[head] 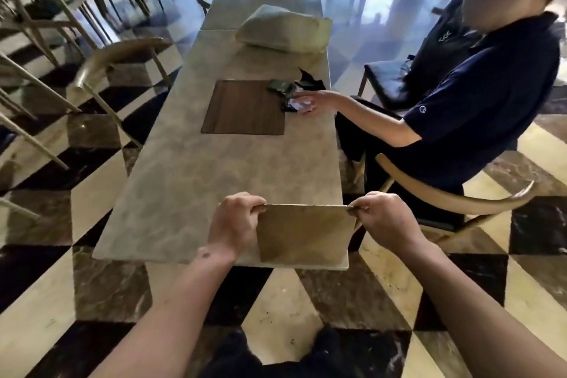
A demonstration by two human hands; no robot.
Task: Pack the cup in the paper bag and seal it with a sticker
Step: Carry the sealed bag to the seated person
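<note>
Marble table [190,181] up front, paper bag [306,233] upright at its near edge, stretched between both hands: left hand [234,224] pinching one top corner, right hand [385,219] pinching the other

Paper bag [306,233]: one, brown, held upright at the near edge. Hands on it: two, left hand [233,224] and right hand [388,219], one at each top corner. Tabletop [190,181]: one, long, marbled. Wooden placemat [245,107]: one nearby. Pale cushion [282,29]: one. Seated person [478,95]: one. Small dark items [280,87] near that person's hand: several, blurred, count uncertain.
</note>
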